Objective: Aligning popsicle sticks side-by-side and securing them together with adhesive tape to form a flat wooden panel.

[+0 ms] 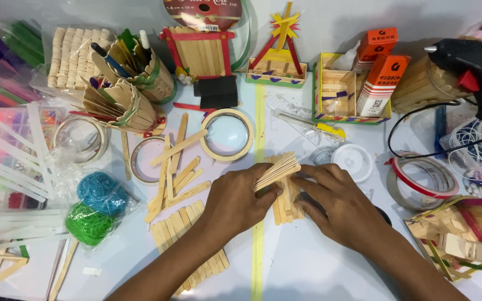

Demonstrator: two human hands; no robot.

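My left hand (234,202) grips a fanned bundle of plain wooden craft sticks (277,169), held slanted above the table. Under it lies a flat panel of glued craft sticks (287,205), standing lengthwise toward me. My right hand (341,207) rests on the right side of that panel, fingertips touching its upper edge next to the bundle. A yellow tape strip (258,245) runs down the white table beneath both hands.
Loose craft sticks (175,167) and a stick mat (188,239) lie left of my hands. Tape rolls (227,134), stick cups (123,106), blue and green yarn (97,207), small stick models (277,64), glue boxes (381,78) and a black glue gun (478,69) crowd the table.
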